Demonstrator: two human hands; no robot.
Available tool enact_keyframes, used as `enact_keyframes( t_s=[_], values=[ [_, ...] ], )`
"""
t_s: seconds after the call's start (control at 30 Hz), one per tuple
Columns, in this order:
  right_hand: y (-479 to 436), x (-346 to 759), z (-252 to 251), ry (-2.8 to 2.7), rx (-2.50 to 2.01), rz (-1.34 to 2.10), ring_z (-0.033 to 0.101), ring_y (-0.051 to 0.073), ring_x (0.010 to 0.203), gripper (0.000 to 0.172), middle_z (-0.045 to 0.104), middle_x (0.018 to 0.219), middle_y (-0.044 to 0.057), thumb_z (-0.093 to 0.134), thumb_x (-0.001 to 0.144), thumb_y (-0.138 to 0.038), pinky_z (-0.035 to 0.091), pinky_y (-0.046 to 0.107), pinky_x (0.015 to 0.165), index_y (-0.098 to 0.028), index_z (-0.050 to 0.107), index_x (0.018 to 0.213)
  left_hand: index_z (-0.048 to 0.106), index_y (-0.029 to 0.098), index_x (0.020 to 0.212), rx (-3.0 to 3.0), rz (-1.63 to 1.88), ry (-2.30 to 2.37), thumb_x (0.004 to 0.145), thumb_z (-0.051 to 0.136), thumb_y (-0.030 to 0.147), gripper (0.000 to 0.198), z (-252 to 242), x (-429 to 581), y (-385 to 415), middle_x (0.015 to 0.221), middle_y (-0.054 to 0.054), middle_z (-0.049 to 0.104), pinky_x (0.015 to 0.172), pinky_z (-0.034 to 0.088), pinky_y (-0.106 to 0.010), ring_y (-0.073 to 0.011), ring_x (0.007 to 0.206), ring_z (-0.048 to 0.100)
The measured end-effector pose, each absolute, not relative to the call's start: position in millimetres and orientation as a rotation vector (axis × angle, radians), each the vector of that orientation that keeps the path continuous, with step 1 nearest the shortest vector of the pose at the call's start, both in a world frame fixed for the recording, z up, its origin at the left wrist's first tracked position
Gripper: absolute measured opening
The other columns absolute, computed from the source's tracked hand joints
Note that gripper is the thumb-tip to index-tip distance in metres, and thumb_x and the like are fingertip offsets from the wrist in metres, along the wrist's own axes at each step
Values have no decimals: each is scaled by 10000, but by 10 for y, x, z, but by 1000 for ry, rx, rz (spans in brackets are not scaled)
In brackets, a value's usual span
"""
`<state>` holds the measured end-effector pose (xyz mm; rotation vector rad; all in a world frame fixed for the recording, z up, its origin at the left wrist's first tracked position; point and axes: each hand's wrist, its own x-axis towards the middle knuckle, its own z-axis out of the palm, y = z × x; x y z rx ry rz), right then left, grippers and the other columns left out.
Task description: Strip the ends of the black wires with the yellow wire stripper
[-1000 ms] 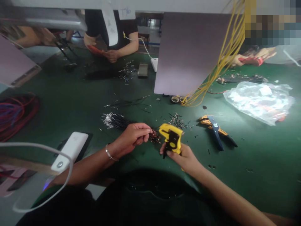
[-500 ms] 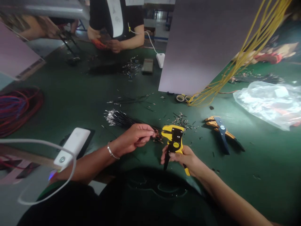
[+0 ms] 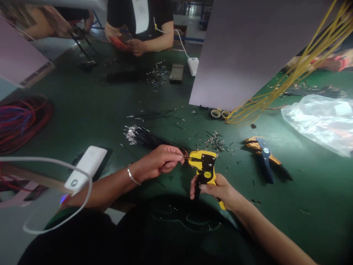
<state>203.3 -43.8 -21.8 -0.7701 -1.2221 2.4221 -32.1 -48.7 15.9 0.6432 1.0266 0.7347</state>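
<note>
At the left edge, a coil of red and blue wire point(image 3: 23, 123) sprawls over the green tabletop point(image 3: 85, 110). Lower down, a white power bank point(image 3: 87, 165) lies at a slant, with a pale cable point(image 3: 41, 159) looping past it. Up top, a person in a black top point(image 3: 157, 16) sits across the way! A broad grey panel point(image 3: 234, 55) fills the upper middle, yellow wires point(image 3: 331, 44) sweep down to two tape rolls point(image 3: 215, 113), and at far right, there's a clear plastic bag point(image 3: 311, 117).
</note>
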Motion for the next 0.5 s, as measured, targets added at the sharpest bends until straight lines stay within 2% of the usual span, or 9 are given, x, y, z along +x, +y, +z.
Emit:
enact_keyframes(
  t_s=[0.2,0.5],
  values=[
    [-434,2043,-236,-1251,-752,2410,680,212,750,272,707,818,89,691,811,-358,515,353,709,-129,639,948,645,155,711,626,742,1033,776,627,210,87,169,-300,-502,410,78,318,396,124,-210,-31,371,208],
    [-421,2026,-261,-1261,-780,2399,672,206,746,284,693,828,81,694,809,-376,520,355,721,-131,644,944,610,139,663,716,845,1277,750,597,169,93,155,-169,-549,385,79,358,382,146,-195,-26,354,255]
  ],
)
